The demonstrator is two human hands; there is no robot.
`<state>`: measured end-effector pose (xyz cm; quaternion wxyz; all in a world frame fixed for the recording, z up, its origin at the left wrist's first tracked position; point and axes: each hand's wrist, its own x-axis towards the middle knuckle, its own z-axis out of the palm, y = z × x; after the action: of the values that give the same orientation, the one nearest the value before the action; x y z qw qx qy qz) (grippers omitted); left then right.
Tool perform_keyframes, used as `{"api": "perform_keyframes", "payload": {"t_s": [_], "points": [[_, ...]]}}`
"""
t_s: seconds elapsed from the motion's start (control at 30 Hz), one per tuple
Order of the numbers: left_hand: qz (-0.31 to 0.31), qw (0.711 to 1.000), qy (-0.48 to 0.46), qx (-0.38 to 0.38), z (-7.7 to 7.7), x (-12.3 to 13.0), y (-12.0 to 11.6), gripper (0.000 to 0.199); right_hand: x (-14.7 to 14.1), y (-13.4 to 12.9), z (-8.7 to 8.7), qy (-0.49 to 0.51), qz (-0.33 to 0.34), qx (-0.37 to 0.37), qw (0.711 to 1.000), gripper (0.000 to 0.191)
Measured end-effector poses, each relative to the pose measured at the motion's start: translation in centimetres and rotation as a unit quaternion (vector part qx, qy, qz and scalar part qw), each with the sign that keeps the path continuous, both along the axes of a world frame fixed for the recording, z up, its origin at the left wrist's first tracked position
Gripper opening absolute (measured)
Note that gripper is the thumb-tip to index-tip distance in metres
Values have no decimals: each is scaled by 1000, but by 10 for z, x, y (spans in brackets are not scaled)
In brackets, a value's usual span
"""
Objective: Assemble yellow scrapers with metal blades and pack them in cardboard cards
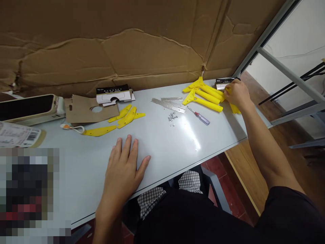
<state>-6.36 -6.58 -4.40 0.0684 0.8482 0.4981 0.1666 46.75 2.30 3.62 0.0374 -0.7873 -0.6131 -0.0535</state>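
Observation:
My left hand lies flat on the grey table with its fingers spread, holding nothing. At the table's right end, my right hand has its fingers curled in at a yellow plastic piece, partly hidden by the hand. Close by are several yellow scraper handles in a pile and a small black-and-white box behind the fingers. A screwdriver with a clear handle lies left of them. Farther left are thin metal blades and a cluster of small screws or nuts.
Flat yellow plates lie beyond my left hand. Behind them are an opened black-and-white box and a cardboard piece. A labelled container stands at left. Tall cardboard lines the back edge. The lower left is pixelated.

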Motion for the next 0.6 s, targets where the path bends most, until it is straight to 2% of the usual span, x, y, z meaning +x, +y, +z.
{"api": "perform_keyframes", "payload": {"t_s": [0.07, 0.3, 0.5, 0.6], "points": [[1, 1000, -1, 0, 0, 0, 0, 81, -1, -1, 3, -8, -10, 21, 1000, 43], [0, 1000, 2, -2, 2, 2, 0, 82, -7, -5, 11, -11, 24, 54, 998, 42], [0, 1000, 10, 4, 1, 2, -1, 79, -53, -28, -2, 3, 121, 26, 992, 44], [5, 1000, 20, 6, 0, 2, -1, 76, -72, -34, -11, -7, 132, -17, 991, 46]]}}
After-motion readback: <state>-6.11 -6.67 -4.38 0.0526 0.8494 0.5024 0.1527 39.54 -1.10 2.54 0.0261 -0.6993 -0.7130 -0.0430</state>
